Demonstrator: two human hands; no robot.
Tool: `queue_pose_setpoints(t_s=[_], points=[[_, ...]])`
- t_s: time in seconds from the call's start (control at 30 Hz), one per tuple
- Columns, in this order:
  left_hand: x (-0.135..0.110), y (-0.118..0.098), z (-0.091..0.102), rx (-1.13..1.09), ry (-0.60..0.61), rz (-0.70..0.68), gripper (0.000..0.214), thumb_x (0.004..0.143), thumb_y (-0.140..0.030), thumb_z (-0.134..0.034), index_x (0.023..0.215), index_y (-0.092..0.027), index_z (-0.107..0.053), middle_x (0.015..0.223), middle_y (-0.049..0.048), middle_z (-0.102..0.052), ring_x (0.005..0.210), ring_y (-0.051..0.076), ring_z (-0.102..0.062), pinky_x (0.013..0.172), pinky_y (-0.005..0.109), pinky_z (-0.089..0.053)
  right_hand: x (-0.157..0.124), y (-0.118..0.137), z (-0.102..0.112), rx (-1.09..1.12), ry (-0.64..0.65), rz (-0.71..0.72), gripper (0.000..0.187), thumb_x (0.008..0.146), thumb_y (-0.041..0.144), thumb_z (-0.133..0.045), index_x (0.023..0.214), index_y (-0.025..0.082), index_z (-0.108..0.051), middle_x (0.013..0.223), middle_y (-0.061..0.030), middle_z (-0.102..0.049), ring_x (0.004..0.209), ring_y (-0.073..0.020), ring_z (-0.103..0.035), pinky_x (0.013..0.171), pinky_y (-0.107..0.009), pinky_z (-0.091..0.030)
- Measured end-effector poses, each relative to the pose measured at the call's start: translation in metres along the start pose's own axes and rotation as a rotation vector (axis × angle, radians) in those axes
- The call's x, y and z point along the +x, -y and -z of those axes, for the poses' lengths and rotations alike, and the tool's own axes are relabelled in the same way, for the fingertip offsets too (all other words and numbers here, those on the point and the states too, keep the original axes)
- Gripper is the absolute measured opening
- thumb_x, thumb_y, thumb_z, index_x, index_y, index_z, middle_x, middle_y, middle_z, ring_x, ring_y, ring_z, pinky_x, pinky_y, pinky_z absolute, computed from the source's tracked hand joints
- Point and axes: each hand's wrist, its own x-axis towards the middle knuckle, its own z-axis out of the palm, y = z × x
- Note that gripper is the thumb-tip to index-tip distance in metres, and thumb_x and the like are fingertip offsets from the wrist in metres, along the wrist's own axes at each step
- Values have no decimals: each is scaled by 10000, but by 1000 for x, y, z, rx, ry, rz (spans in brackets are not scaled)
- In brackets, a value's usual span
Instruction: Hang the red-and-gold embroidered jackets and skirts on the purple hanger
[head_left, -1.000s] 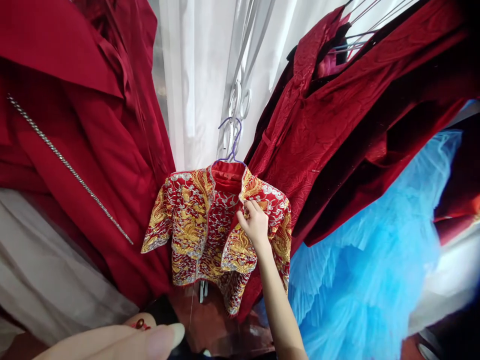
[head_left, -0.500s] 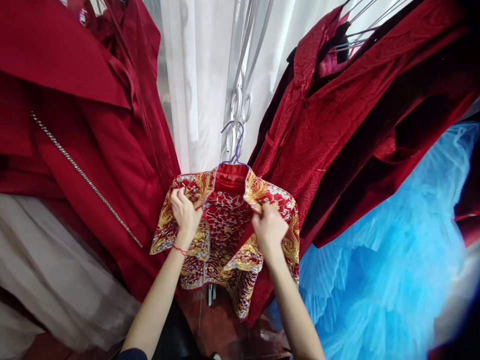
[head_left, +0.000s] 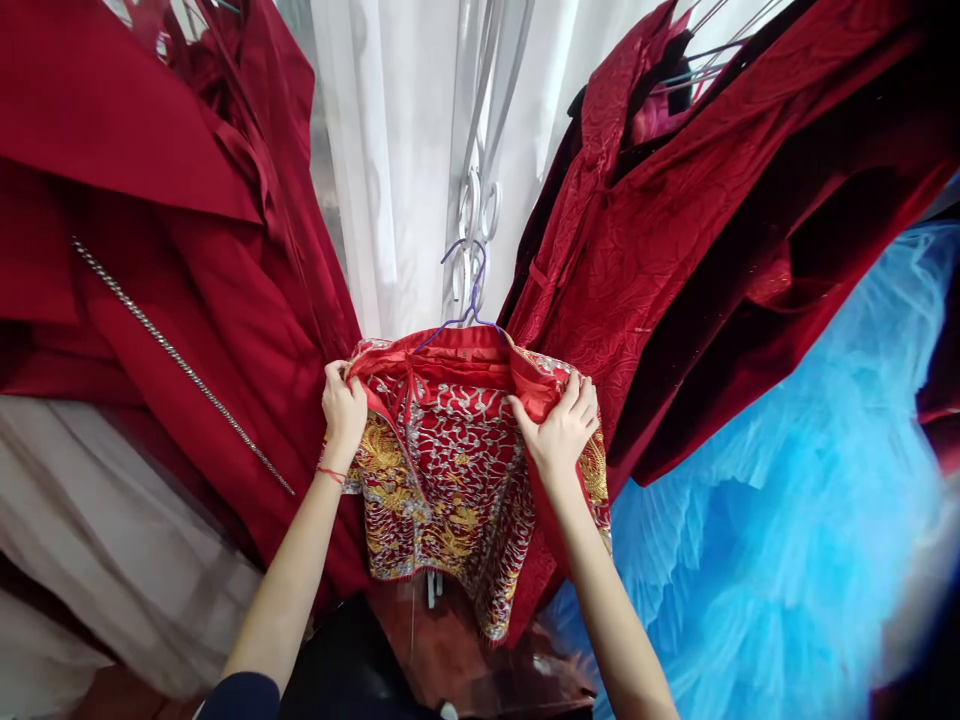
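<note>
A red jacket (head_left: 457,510) with gold and silver embroidery hangs in front of me on a purple wire hanger (head_left: 475,290). Its front is spread wide, and the red lining and collar show. My left hand (head_left: 344,408) is closed on the jacket's left front edge near the shoulder, with a red string bracelet at that wrist. On the other side, my right hand (head_left: 561,428) grips the folded-back right front edge, thumb on the lining and fingers over the outside. The hanger's lower part is hidden inside the jacket.
Red gowns (head_left: 210,300) hang close on the left, one with a beaded strip, above pale tulle (head_left: 112,530). More dark red dresses (head_left: 660,260) and a blue tulle skirt (head_left: 757,520) crowd the right. Behind are a white curtain (head_left: 412,150) and white hooks (head_left: 469,205).
Both hands have moved outward, left hand to the left and right hand slightly right. The jacket's front and collar are pulled wider apart, so more lining shows.
</note>
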Motion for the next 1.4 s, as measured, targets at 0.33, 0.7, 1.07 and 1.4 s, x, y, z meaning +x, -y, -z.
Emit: queue_pose_setpoints(t_s=[0.33, 0.7, 1.07, 1.4], points=[[-22, 12, 8, -39, 71, -183, 659, 764, -165, -651, 1384, -167, -429, 1307, 158, -548, 1250, 291, -522, 1065, 399, -423, -3, -5, -22, 40, 5, -51, 939, 748, 402, -568, 1527, 85, -151, 1538, -253, -268, 1411, -403, -247, 1070, -613, -282], [6, 6, 35, -11, 158, -63, 350, 716, -120, -541, 1045, -187, -641, 880, 59, -716, 805, 241, -669, 746, 303, -499, 34, -31, 0, 75, 93, -22, 463, 783, 236, -435, 1202, 72, -546, 1103, -227, -628, 1015, -348, -565, 893, -487, -425], [85, 16, 76, -549, 830, 248, 623, 523, -553, -844, 972, -132, -748, 919, 87, -763, 899, 293, -693, 863, 421, -557, 80, -43, 33, -122, 297, 190, 235, 799, 262, -457, 927, 130, -603, 800, -161, -667, 709, -276, -590, 647, -338, -376], [6, 12, 52, -223, 349, -98, 542, 765, -201, -608, 1298, -135, -540, 1274, 149, -626, 1204, 292, -581, 1067, 452, -442, 13, -25, 13, 62, 124, 214, 651, 822, 291, -516, 1443, 162, -367, 1410, -218, -464, 1275, -357, -459, 976, -526, -407]])
